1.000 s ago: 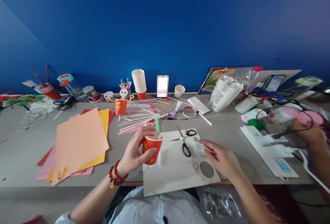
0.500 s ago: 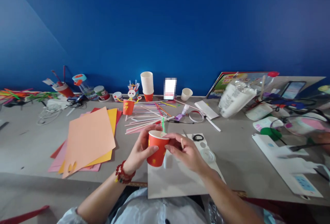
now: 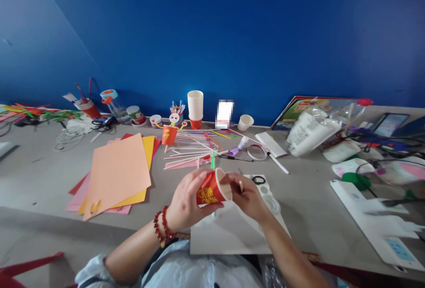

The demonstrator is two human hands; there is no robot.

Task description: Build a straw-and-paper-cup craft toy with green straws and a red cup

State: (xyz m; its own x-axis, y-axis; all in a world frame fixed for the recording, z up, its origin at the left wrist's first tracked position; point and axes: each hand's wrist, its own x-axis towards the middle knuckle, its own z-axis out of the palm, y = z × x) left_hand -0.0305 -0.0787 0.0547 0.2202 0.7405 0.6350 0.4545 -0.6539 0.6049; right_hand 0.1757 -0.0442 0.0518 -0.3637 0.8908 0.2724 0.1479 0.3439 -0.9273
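My left hand [image 3: 186, 201] is wrapped around a red paper cup [image 3: 208, 192] with yellow lettering. The cup lies tilted over, its white-rimmed mouth turned to the right. At that mouth is my right hand [image 3: 252, 201], fingers curled together. A small pale stick-like piece [image 3: 241, 186] pokes out between them; its rest is hidden. Beneath both hands is a white board [image 3: 229, 237], with a black ring [image 3: 258, 180] and a clear round tape roll [image 3: 271, 204] at its right. A green straw [image 3: 213, 160] shows just beyond the cup.
Stacked coloured paper [image 3: 121, 173] lies on the left. Behind my hands are scattered straws [image 3: 189, 151], a rabbit-faced red cup [image 3: 169, 134], a stack of white cups [image 3: 195, 105] and a lone white cup [image 3: 245, 122]. A white power strip [image 3: 361, 217] with cables sits on the right.
The red cup has gone from nearly upright to tipped over, mouth to the right. My left hand has turned with it, and my right hand has shifted slightly right along the rim.
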